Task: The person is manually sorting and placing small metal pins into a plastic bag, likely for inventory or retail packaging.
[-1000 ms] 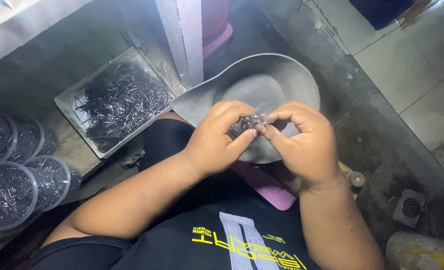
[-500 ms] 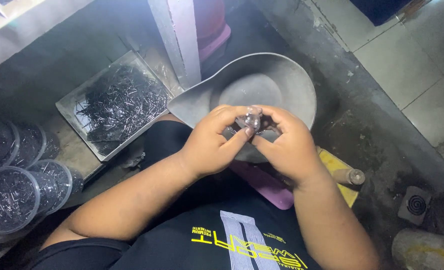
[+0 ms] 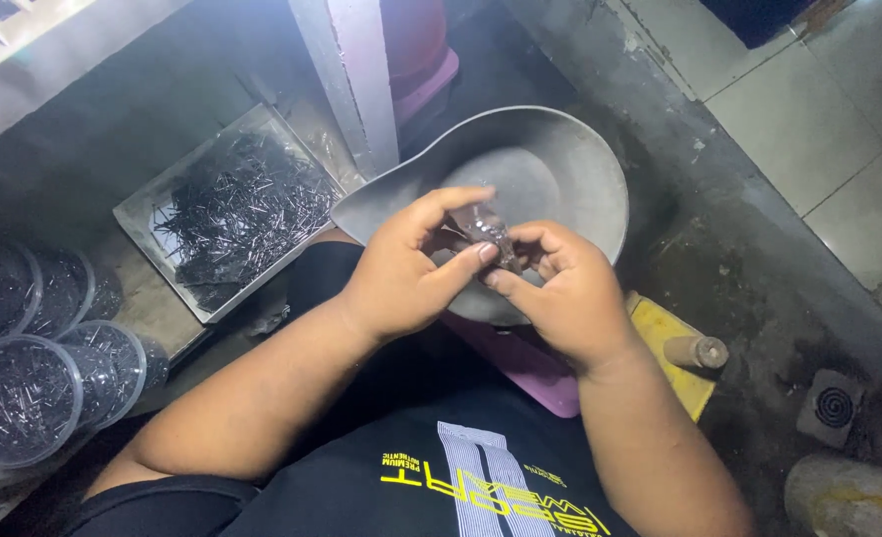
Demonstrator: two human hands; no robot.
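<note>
Both my hands meet over a grey metal scoop pan [image 3: 570, 169] that rests on my lap. My left hand [image 3: 401, 268] and my right hand [image 3: 560, 288] pinch a small clear plastic bag [image 3: 489, 231] holding dark small metal pieces, thumbs and fingertips closed on it from both sides. The bag sits just above the pan's near rim. What exactly is inside the bag is too small to tell.
A flat metal tray [image 3: 153, 214] of dark thin nails lies to the left. Several clear round tubs [image 3: 23, 398] of the same nails stack at far left. A pink stool edge [image 3: 530, 368], a yellow block [image 3: 670, 358] and a floor drain [image 3: 834, 408] lie right.
My hands have shifted slightly left and lower over the pan while still working the small bag; the view has drifted with them.
</note>
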